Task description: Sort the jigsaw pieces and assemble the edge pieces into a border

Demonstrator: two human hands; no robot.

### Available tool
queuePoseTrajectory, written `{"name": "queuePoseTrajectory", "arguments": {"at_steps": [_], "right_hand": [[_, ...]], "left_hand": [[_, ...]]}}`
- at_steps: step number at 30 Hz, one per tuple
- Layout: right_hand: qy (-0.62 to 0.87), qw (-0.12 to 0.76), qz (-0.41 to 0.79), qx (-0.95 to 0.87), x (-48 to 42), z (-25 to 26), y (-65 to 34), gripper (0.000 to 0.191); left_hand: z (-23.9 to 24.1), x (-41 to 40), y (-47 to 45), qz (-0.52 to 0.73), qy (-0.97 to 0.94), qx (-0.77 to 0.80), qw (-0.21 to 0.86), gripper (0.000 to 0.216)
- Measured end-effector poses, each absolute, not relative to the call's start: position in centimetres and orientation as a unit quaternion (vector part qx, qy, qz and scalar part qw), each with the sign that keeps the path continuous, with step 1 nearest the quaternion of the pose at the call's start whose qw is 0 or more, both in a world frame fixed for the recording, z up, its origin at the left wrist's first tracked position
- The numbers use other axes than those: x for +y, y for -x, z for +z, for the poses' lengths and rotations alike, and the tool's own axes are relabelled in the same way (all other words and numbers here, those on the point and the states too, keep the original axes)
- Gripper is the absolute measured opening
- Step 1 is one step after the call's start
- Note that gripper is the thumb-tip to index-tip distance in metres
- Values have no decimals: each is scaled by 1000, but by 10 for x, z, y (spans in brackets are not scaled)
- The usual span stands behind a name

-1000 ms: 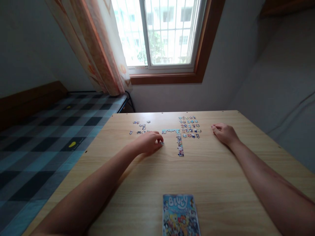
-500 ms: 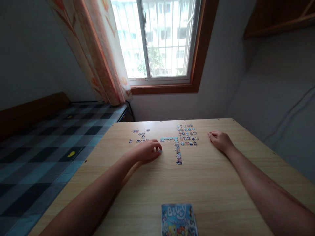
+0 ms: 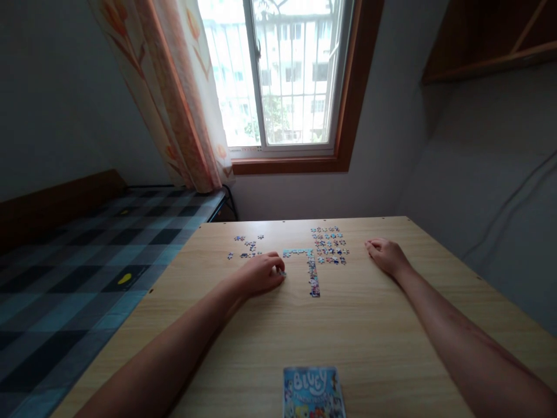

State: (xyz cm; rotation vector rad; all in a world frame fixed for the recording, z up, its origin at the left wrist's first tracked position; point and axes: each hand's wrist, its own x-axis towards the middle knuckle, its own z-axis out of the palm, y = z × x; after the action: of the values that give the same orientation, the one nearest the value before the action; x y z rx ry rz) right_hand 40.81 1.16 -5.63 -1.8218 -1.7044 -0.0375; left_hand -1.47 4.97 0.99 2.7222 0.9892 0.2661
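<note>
Now the left hand (image 3: 261, 273) lies knuckles-up on the wooden table (image 3: 374, 342), toward the far edge and a little left of the middle. Its fingers are curled in and its fingertips (image 3: 278, 268) pinch a small jigsaw piece (image 3: 282, 273) against the tabletop; the piece is mostly hidden under them, so only a sliver of colour shows. Just beside that piece, to its right, lies the joined puzzle border (image 3: 310, 268), an L-shaped strip: a short pale-blue run parallel to the far edge and a longer run coming toward the near edge. The held piece looks just short of the strip's left end, though whether they touch is too small to tell.

The right hand (image 3: 385, 255) rests on the table nearer the right edge, fingers loosely curled with nothing in them, its fingertips near a tidy patch of loose puzzle pieces (image 3: 329, 245) laid out in rows just right of the strip. A smaller scatter of pieces (image 3: 246, 247) lies beyond the left hand, toward the far left corner. At the middle of the near edge lies the puzzle box (image 3: 314, 392), its blue lid face up and partly cut off by the frame.

Left of the table stands a bed with a checked cover (image 3: 87, 273); behind, a curtain (image 3: 174, 98) hangs beside a window (image 3: 282, 75).
</note>
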Motion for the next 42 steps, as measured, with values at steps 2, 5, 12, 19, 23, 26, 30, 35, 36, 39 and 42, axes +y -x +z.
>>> {"name": "queuePoseTrajectory", "arguments": {"at_steps": [2,5,12,19,23,26,30,35,36,39,42], "right_hand": [[690,316,-15,-651,12,-56,-408,42],[689,313,-18,-654,12,-57,-408,42],[687,297,-34,-663,13,-57,-405,41],[683,275,-61,-674,14,-59,-399,35],[680,272,-70,-677,14,-58,-397,34],[679,271,-71,-678,13,-58,-397,35],[680,267,-71,-679,12,-58,-399,35],[679,271,-59,-680,12,-58,-400,37],[677,277,-53,-679,12,-58,-401,37],[671,299,-35,-678,12,-58,-403,38],[665,304,-24,-682,12,-58,-405,37]], "left_hand": [[8,49,14,105,-926,342,121,19],[3,49,13,123,-922,347,117,20],[-9,52,7,186,-913,352,92,18],[-16,59,4,251,-903,349,21,13],[-17,69,0,253,-901,353,13,13],[-18,78,-5,248,-900,358,10,14],[-20,85,-10,255,-899,356,7,15],[-21,84,-7,242,-909,341,14,14],[-20,83,-7,236,-910,341,17,14],[-19,82,-6,224,-910,348,20,14],[-17,81,-6,222,-911,347,19,13]]}}
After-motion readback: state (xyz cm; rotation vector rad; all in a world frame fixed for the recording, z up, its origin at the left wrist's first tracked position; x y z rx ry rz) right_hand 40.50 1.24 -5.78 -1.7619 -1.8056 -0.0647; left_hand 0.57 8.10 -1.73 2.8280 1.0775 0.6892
